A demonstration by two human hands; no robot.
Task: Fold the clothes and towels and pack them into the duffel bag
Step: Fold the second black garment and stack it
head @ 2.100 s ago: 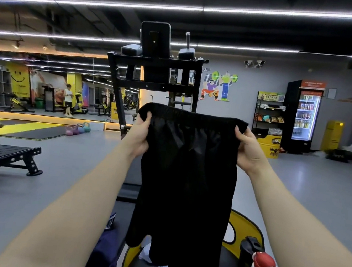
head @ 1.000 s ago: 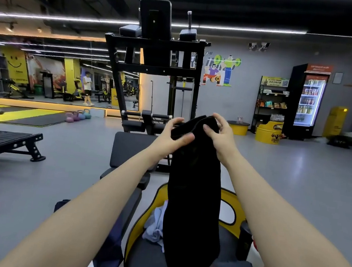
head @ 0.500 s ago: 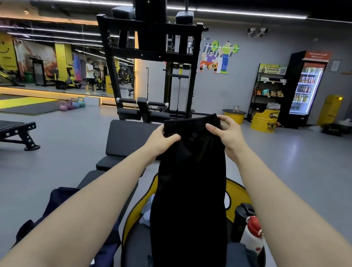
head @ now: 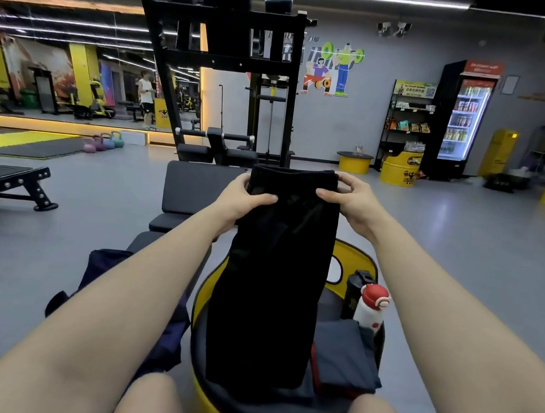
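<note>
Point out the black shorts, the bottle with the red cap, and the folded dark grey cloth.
black shorts (head: 272, 290): head view, middle of the hanging fabric.
bottle with the red cap (head: 374, 296): head view, on the red cap.
folded dark grey cloth (head: 343, 355): head view, centre of its top face.

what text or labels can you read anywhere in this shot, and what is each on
No text reads clearly enough to quote.
Drinks fridge red header: too blurred.
Snack shelf green sign: too small.
Yellow drums: dark logo, unreadable.
White bottle: no readable label.
Black shorts, held by both hands: no print visible.
</note>
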